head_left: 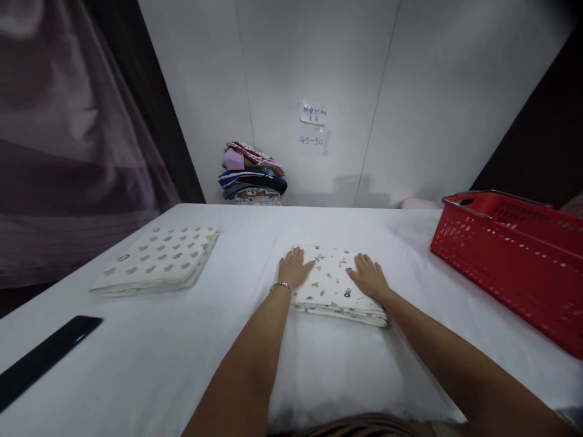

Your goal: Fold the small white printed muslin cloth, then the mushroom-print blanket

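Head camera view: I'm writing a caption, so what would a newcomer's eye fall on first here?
The bright red basket stands out most, on the right side of the white tabletop. Next, near the middle, the left hand and right hand rest on a folded printed cloth. A stack of colourful fabrics shows beyond the far edge, left of centre.

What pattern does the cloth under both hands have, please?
Folded cloth: small scattered motifs on white; head view.
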